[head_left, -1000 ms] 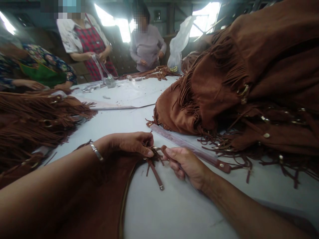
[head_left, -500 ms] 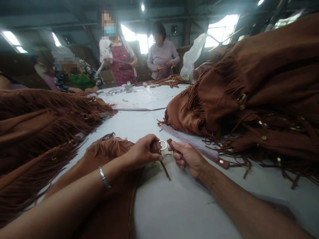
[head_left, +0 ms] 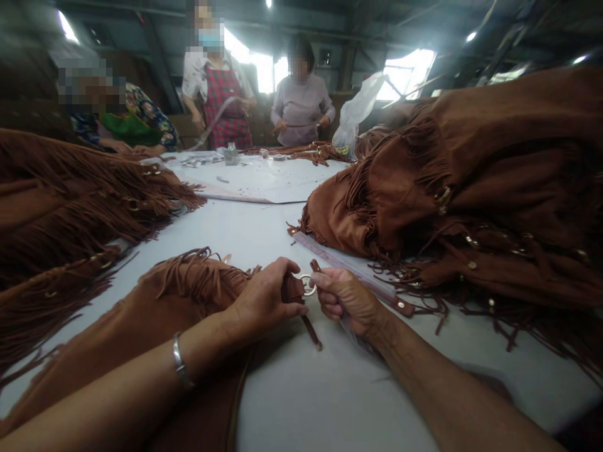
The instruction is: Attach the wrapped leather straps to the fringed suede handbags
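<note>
My left hand is closed on the corner of a brown fringed suede bag that lies under my forearm, right where a metal ring is fixed. My right hand pinches the end of a thin brown strap at that ring. Both hands meet over the pale table. A short loose strap tab hangs from the bag below the ring.
Heaps of brown fringed bags rise at the right and the left. A long strap in clear wrap lies by the right heap. Three other people work at the far end, beside a white plastic bag.
The view has tilted up since the first frame. My left hand lifted the bag's corner so the ring shows, and my right hand has come closer to the ring.
</note>
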Demonstrator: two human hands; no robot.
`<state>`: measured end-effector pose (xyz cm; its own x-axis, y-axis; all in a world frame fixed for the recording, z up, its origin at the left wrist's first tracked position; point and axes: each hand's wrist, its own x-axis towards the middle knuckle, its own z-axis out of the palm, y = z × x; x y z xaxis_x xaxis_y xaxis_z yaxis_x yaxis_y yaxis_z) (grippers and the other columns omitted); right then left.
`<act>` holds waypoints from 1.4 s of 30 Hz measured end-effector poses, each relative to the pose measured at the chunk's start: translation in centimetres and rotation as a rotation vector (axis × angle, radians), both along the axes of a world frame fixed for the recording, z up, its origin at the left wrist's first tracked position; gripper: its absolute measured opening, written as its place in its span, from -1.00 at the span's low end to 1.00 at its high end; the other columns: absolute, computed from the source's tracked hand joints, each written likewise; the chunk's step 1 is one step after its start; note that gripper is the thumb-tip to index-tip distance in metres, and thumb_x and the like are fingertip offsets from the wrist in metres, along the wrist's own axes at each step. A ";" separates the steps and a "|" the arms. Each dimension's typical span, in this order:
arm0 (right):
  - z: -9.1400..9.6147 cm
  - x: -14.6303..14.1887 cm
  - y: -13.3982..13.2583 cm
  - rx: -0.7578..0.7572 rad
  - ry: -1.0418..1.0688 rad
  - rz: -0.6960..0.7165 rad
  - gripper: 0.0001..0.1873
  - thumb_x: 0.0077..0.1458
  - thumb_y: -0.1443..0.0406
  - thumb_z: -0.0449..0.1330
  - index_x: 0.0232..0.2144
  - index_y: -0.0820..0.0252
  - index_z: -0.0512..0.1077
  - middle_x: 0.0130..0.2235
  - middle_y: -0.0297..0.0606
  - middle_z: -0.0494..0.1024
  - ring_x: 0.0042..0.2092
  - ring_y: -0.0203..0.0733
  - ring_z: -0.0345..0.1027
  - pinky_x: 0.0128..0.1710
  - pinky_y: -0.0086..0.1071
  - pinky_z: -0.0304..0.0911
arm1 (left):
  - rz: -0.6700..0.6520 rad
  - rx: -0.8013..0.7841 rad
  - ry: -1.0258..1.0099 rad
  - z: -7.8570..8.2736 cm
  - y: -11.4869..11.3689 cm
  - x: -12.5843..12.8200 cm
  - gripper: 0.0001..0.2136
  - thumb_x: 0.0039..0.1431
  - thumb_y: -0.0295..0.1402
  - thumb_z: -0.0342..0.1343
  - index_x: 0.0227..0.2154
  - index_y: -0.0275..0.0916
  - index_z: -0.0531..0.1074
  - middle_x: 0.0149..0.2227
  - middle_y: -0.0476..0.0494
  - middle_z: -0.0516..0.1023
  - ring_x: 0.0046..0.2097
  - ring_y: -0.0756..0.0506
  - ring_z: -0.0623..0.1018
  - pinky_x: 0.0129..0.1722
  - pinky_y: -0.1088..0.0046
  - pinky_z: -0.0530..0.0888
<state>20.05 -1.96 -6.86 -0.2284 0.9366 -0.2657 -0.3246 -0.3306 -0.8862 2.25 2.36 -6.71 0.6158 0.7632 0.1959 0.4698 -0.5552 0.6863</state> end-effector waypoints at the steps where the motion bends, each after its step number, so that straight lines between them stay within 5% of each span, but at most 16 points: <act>1: 0.1 0.0 0.0 -0.005 -0.017 0.006 -0.69 -0.07 0.16 0.26 -0.48 0.23 0.24 -0.70 -0.59 0.10 -0.74 -0.55 -0.15 -0.78 -0.63 -0.20 | -0.028 -0.016 -0.022 -0.1 0.1 -0.2 -0.51 -0.13 -0.33 0.27 -0.14 -0.21 0.16 -0.35 0.01 0.36 -0.31 -0.05 0.38 -0.31 0.39 0.33; 16: 0.8 0.0 -0.6 -0.035 -0.081 0.183 -0.77 -0.12 0.27 0.27 -0.47 0.28 0.30 -0.69 -0.53 0.21 -0.74 -0.55 -0.05 -0.79 -0.64 -0.14 | -0.335 0.018 0.044 0.6 0.4 -1.5 -0.45 -0.06 -0.33 0.23 -0.04 -0.21 0.09 -0.19 -0.10 0.38 -0.21 -0.08 0.41 -0.24 0.39 0.37; 23: 0.6 -3.3 -1.8 0.092 -0.015 -0.225 -0.75 -0.03 0.20 0.23 -0.45 0.22 0.24 -0.59 -0.47 0.34 -0.70 -0.53 0.05 -0.79 -0.65 -0.08 | -0.064 0.063 -0.088 -0.3 0.2 -0.9 -0.55 -0.01 -0.27 0.19 -0.10 -0.24 0.14 -0.27 -0.08 0.38 -0.25 -0.07 0.41 -0.26 0.40 0.37; 32: 0.9 -1.2 -1.0 -0.026 0.059 -0.027 -0.74 -0.02 0.19 0.24 -0.46 0.23 0.26 -0.67 -0.54 0.22 -0.72 -0.55 -0.06 -0.78 -0.65 -0.14 | -0.148 0.083 -0.126 0.4 -0.1 -0.9 -0.76 0.06 -0.23 0.13 -0.27 -0.24 0.28 -0.40 -0.01 0.36 -0.35 -0.01 0.37 -0.33 0.46 0.34; 42: 0.9 -0.6 -1.0 0.019 -0.068 0.035 -0.76 -0.12 0.25 0.29 -0.47 0.24 0.30 -0.69 -0.50 0.25 -0.72 -0.53 -0.04 -0.77 -0.63 -0.13 | -0.046 0.132 -0.226 -0.2 -0.6 -0.7 -0.75 -0.05 -0.27 0.22 -0.35 -0.24 0.31 -0.41 -0.02 0.38 -0.36 -0.01 0.38 -0.36 0.47 0.33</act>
<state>19.44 -2.92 -5.93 -0.2435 0.9333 -0.2638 -0.2514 -0.3234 -0.9123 1.53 1.71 -6.93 0.5785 0.6940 0.4286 0.2847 -0.6642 0.6912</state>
